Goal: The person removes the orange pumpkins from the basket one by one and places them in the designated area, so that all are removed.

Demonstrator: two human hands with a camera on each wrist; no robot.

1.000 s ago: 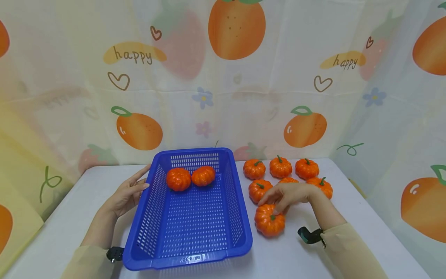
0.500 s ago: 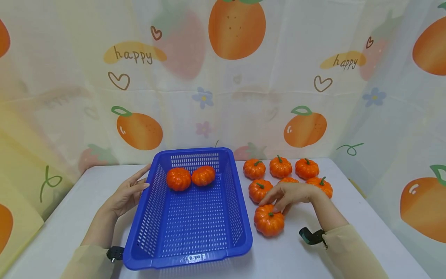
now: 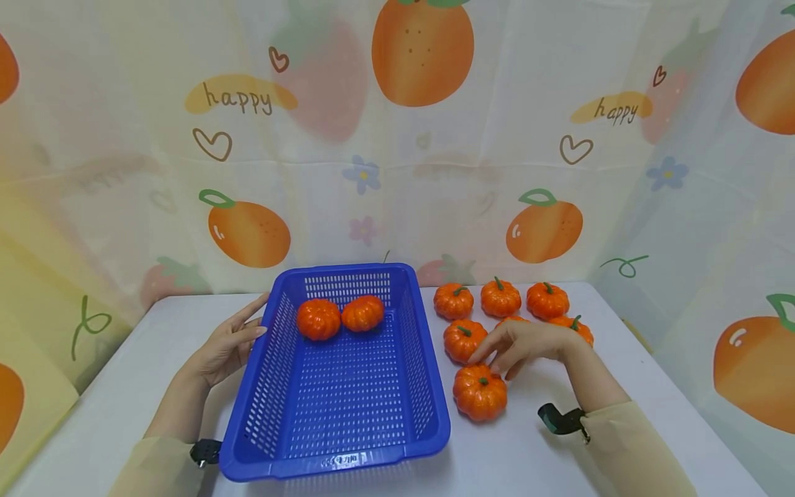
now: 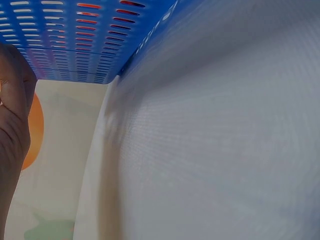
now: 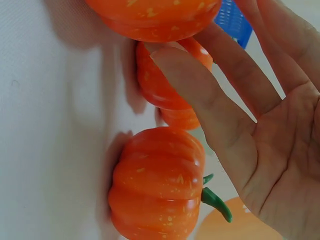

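In the head view my left hand (image 3: 226, 345) is at the left rim of a blue plastic basket (image 3: 335, 461), index finger straight along it and thumb tip against it. Two small orange pumpkins (image 3: 319, 319) lie towards the back of the basket. On the right, my right hand (image 3: 528, 343) hovers just behind the nearest pumpkin (image 3: 479, 393), fingers loosely bent and spread. The right wrist view shows the palm (image 5: 295, 150) with nothing in it. Whether its fingertips touch that pumpkin, I cannot tell. Close behind the fingers sits another pumpkin (image 3: 464, 339), its green stem upward.
More pumpkins stand in rows at the back right, among them one in the far corner (image 3: 547, 300) and one partly behind the right wrist (image 3: 577, 328). A white table (image 3: 515, 455) bears everything. A fruit-printed curtain (image 3: 397, 200) hangs behind.
The nearest pumpkin shifted slightly left, then stayed put. My right hand has drawn a little to the right, off its top. The left hand and basket have not moved.
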